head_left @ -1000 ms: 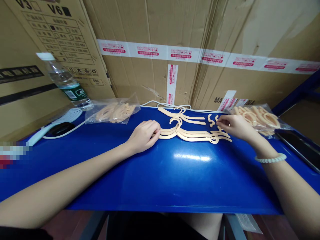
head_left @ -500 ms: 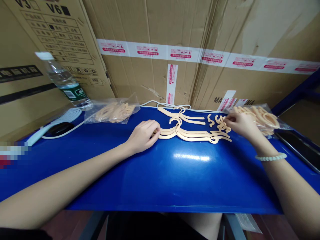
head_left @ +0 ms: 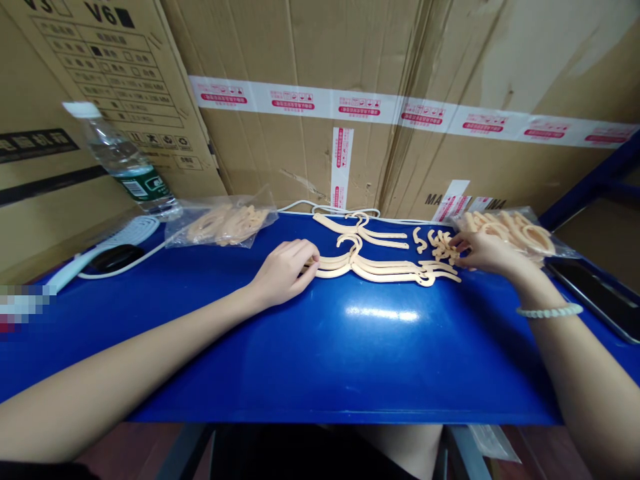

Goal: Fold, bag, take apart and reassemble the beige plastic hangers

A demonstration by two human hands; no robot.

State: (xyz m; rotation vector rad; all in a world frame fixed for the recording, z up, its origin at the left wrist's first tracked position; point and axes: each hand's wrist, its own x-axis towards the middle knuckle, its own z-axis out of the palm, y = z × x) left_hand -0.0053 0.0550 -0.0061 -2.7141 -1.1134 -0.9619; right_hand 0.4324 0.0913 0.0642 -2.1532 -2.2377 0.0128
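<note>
My left hand [head_left: 289, 270] is closed round the left end of the nearer beige hanger pieces [head_left: 387, 270], which lie stacked on the blue table [head_left: 300, 360]. Behind them rests another set of hanger pieces [head_left: 385, 239]. A small heap of curved beige parts [head_left: 441, 245] lies to the right. At its right edge is my right hand [head_left: 480, 251], thumb and fingers apart, with nothing visible held between them; a pale bead bracelet is on that wrist.
Clear bags of beige parts [head_left: 227, 223] [head_left: 510, 230] lie at the back left and right. A water bottle [head_left: 125, 163], brush [head_left: 110, 243] and black mouse [head_left: 117, 258] stand or lie at left, a phone [head_left: 595, 297] at right. Cardboard boxes [head_left: 280, 147] rise behind.
My right hand has shifted slightly right, and its fingers have spread over the edge of the small parts. My left hand keeps its place on the hanger pieces.
</note>
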